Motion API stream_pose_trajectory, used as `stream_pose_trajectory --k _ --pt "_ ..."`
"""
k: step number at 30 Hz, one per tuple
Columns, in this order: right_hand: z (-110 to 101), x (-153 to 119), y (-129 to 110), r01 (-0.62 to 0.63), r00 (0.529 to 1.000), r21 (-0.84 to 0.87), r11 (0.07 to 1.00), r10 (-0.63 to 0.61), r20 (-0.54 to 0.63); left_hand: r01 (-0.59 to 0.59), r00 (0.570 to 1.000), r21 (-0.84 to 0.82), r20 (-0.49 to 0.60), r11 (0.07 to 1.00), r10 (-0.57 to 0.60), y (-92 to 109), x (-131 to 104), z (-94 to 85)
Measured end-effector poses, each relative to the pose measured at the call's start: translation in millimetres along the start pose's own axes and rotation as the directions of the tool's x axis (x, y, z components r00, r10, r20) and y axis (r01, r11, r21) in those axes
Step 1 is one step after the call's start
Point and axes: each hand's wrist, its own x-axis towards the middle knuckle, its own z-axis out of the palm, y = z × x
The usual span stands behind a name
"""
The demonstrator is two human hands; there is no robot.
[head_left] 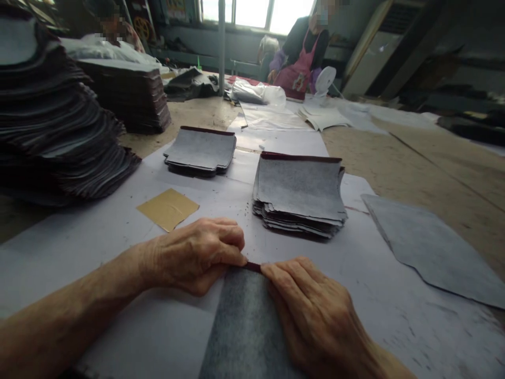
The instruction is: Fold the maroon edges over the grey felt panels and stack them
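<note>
A grey-blue sheet (246, 326) lies in front of me, its far edge folded over in a narrow dark maroon strip. At the left end of that strip, my left hand (201, 252) is closed, thumb and curled fingers pinching the edge. My right hand (315, 310) grips the strip's right end, fingers together and pointing toward the fold; its thumb is hidden. Just beyond my hands stands a stack of similar sheets (298, 184) with a maroon folded edge. A smaller such stack (203, 150) sits farther left.
A square tan card (169, 209) lies left on the white paper (189, 326). Tall piles of dark sheets (51, 121) rise at left. More grey sheets (430, 247) lie at right. A metal pole (221, 47) stands behind; a person in a pink apron (302, 66) works across the table.
</note>
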Motion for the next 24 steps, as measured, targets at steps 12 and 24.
stream_pose_trajectory --k 12,24 --pt "-3.1 5.0 2.3 0.024 0.983 0.005 1.000 -0.025 0.181 -0.026 0.994 0.074 -0.103 0.997 0.033 5.4 -0.4 -7.5" --pt "-4.2 15.3 7.2 -0.081 0.945 0.091 0.993 0.047 0.324 0.237 0.960 0.088 -0.178 0.968 -0.218 57.6 -35.8 23.8"
